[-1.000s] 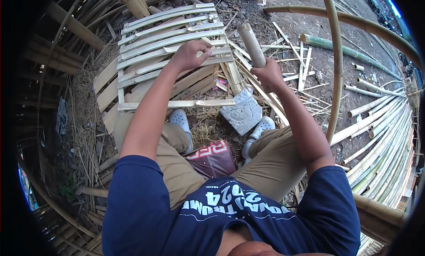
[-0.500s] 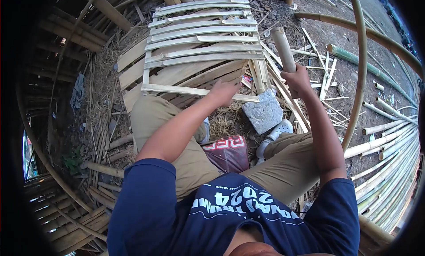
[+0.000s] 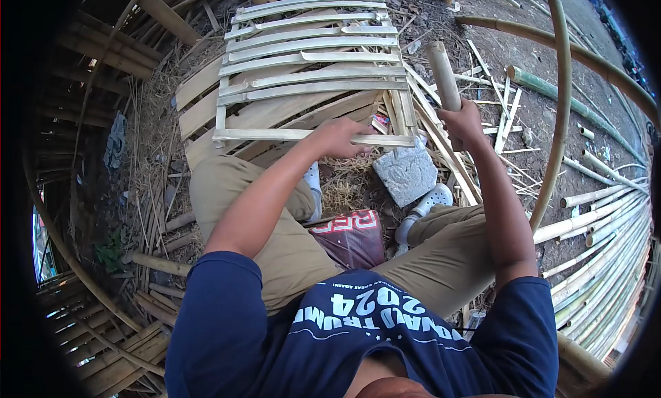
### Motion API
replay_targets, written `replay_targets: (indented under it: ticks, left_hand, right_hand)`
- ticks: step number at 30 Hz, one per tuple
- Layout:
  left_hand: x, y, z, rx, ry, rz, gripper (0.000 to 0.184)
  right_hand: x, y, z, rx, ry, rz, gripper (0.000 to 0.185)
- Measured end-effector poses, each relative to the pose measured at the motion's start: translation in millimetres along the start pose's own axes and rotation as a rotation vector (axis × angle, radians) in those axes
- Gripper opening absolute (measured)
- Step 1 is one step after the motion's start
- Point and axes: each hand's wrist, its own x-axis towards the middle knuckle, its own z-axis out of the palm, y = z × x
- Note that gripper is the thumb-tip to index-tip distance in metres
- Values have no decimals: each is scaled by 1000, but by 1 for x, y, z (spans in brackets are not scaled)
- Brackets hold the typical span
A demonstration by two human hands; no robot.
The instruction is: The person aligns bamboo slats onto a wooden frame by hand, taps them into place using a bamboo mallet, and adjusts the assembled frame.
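Observation:
A frame of pale bamboo slats [image 3: 313,54] lies in front of me, several slats across two side strips. My left hand [image 3: 342,138] grips its nearest slat [image 3: 265,134], fingers wrapped round it right of the middle. The slat's right end lies at a grey stone block [image 3: 406,174] between my feet. In my right hand [image 3: 463,124] is a thick wooden stick [image 3: 443,74], held upright by its lower part, to the right of the frame and clear of it.
Wide flat boards [image 3: 200,116] lie under the frame. Split strips [image 3: 506,116] litter the ground at the right, beside a green bamboo pole [image 3: 571,98] and a pile of poles [image 3: 606,260]. A curved pole [image 3: 561,116] rises right of my arm.
The view has shifted, so the frame appears further right than a second ago. My left hand has moved from the upper slats to the nearest slat and closed on it. My right hand still holds the stick.

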Motion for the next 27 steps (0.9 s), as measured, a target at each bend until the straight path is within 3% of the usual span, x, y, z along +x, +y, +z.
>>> replay_targets:
  ticks: [4, 6, 10, 13, 17, 27]
  left_hand:
    - [7, -14, -1, -57, 91, 53, 53]
    - [9, -16, -3, -87, 136, 75, 52]
    - [3, 9, -22, -78, 105, -85, 51]
    - [11, 0, -18, -96, 289, 14, 49]
    - [12, 8, -27, -134, 227, -132, 48]
    - [18, 4, -21, -48, 253, -103, 47]
  right_hand:
    - [2, -4, 7, -30, 1, 40, 53]
    - [3, 0, 11, 117, -109, 143, 50]
    - [12, 13, 21, 352, -332, 292, 45]
    - [9, 13, 24, 526, -412, 336, 41]
    - [12, 15, 26, 576, -452, 261, 41]
    - [5, -1, 24, 540, -396, 220, 48]
